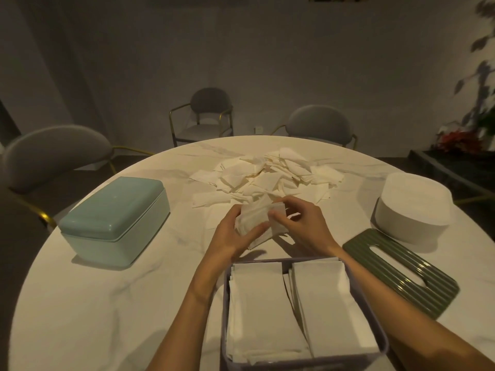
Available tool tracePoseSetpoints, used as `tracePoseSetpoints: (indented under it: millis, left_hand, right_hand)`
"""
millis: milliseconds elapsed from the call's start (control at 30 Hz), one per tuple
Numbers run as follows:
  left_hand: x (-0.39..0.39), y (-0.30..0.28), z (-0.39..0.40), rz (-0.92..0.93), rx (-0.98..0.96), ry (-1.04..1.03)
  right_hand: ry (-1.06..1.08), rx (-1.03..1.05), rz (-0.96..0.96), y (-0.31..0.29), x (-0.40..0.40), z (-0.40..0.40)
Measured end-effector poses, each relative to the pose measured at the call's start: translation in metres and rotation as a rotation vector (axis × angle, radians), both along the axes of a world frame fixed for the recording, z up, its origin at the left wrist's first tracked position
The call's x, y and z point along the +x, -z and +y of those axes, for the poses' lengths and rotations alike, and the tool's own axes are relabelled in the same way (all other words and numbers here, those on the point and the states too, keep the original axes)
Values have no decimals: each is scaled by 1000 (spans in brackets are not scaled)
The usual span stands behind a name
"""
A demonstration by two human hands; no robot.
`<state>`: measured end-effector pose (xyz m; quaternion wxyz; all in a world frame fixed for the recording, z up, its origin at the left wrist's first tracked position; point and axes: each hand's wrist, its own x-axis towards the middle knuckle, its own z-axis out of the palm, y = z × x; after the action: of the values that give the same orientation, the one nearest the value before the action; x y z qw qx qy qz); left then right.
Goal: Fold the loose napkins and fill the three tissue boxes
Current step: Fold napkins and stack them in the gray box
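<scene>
From the head view we see our left hand (pixel 232 238) and right hand (pixel 302 227) close together over the round white marble tabletop (pixel 112 285), both pinching one white paper napkin (pixel 257 223) between them, just nearer than the loose pile of white napkins (pixel 267 178). Nearest us, the open lilac box (pixel 384 344) holds two stacks of folded napkins (pixel 257 309). A closed teal box (pixel 113 219) stands left, a white box (pixel 413 210) far right, and a ribbed green lid (pixel 401 271) lies beside it.

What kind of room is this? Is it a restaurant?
Probably a dining room, maybe in a restaurant, though that is not certain. A big round marble-look table has cushioned chairs around it, a heap of loose napkins lies on top, and tissue boxes such as the teal one wait to be filled.
</scene>
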<state>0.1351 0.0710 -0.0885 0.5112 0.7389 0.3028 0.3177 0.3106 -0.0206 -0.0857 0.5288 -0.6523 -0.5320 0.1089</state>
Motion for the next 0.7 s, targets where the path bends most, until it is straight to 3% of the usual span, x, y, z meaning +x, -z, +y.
tracePoseSetpoints:
  millis: [200,300,567,700]
  left_hand:
    - [-1,3,4,-96,200,-53]
    - [3,2,2,-131,91,-22]
    - [16,-1,-3,-211,-147,-303]
    - [16,-5,-3,-276,-257,-294]
  right_hand:
    - [-187,71,-146,-17,3,-4]
    - [-253,58,-209,-17,0,-6]
    - [-207,51,-417,2,3,0]
    - [-163,89,-372,8,3,1]
